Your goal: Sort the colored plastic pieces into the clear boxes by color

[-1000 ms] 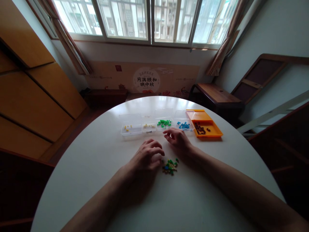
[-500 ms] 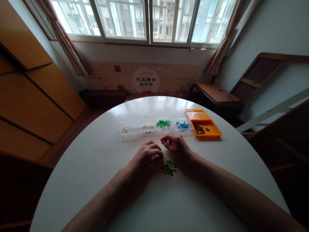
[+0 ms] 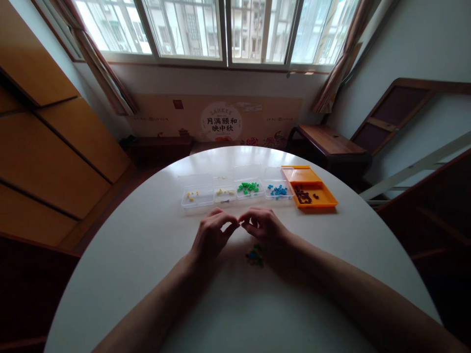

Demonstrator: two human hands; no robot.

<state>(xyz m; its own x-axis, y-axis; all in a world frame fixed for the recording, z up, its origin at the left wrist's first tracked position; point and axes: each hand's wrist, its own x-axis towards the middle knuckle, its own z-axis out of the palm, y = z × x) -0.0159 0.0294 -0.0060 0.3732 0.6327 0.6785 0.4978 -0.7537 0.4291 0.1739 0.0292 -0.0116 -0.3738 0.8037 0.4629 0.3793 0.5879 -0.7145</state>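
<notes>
A home room — curtained windows (image 3: 221,29), wooden cabinets (image 3: 47,147), round white table (image 3: 147,255) — apartment blocks outside

Single head view, close above white table (image 3: 147,255), facing window (image 3: 221,29).

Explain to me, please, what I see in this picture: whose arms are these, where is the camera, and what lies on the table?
There is no machine here. A person wears a camera on the head, so you look forward and down at that person's own bare arms. The left hand and the right hand meet fingertip to fingertip above a round white table. Whether they pinch something is too small to tell. Just under the right hand lies a small pile of mixed beads. Farther back stand four clear boxes in a row, holding yellow, pale, green and blue pieces, and to their right an orange box with dark pieces.
</notes>
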